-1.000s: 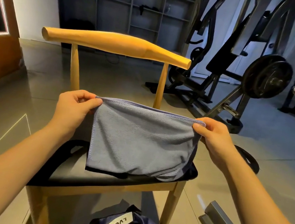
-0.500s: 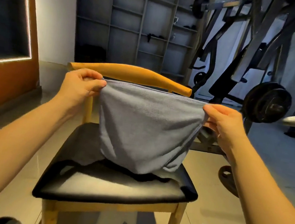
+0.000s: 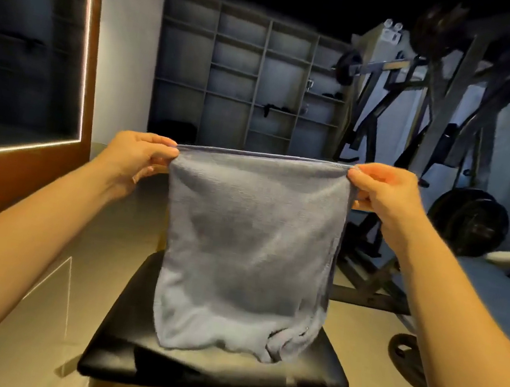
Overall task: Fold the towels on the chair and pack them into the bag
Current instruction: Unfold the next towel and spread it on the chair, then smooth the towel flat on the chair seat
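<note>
Pinching the towel [image 3: 248, 251] by its 2 top corners — left hand [image 3: 136, 157], right hand [image 3: 381, 191] — I'm holding its edge taut and level above the chair [image 3: 113, 354] for a square fold.

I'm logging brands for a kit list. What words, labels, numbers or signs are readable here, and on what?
No text can be read in this view.
The towel shows no label or print on the side facing the camera.
The racked plate is dark and blurred, so any marking on it cannot be made out.
The shelves show no legible sign.
</note>
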{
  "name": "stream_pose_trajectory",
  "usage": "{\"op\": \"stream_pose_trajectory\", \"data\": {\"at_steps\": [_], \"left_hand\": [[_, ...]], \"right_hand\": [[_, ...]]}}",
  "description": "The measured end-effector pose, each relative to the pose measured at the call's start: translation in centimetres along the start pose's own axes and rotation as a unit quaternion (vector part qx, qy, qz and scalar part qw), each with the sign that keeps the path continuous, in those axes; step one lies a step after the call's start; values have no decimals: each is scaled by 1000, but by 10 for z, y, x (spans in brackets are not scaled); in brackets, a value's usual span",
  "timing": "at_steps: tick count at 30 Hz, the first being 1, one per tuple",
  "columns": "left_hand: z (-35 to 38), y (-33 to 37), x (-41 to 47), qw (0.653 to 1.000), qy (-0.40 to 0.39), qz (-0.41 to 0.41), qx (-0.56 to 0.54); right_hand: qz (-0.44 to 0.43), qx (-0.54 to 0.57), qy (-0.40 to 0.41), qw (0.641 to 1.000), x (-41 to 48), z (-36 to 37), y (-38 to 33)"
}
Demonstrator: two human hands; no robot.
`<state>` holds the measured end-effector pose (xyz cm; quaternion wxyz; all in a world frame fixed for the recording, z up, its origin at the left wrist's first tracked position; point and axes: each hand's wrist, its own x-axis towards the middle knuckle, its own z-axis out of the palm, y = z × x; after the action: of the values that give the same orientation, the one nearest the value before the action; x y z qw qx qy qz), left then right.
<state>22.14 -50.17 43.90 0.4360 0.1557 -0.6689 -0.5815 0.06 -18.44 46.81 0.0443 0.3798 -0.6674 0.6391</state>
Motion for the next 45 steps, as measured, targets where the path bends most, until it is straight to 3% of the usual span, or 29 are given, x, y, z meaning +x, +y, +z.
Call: {"op": "stream_pose_trajectory", "data": {"at_steps": [3, 8, 11, 16, 21, 26, 33, 39, 45], "left_hand": [[-6, 2, -5, 1000, -3, -5, 26], [-13, 1, -17, 998, -29, -23, 45], [-17, 3, -24, 997, -47, -30, 48], [-34, 17, -40, 986, -157, -44, 15], [-31, 22, -36, 982, -166, -78, -45], [-15, -21, -5, 977, -143, -121, 101], [21, -142, 22, 950, -31, -222, 218], [40, -220, 48, 946, 79, -229, 217], [42, -272, 74, 940, 125, -231, 215]], "right_hand": [[20, 3, -42, 999, -7, -3, 5], [43, 55, 2, 998, -15, -3, 14], [63, 87, -18, 994, -24, 0, 18], [51, 115, -104, 987, -45, -13, 11], [47, 196, -104, 974, -36, -8, 3], [137, 75, -44, 987, -6, 10, 50], [301, -30, 26, 953, 0, 64, 156], [312, -14, 53, 948, 16, 96, 220], [307, -26, 24, 951, 33, 122, 267]]}}
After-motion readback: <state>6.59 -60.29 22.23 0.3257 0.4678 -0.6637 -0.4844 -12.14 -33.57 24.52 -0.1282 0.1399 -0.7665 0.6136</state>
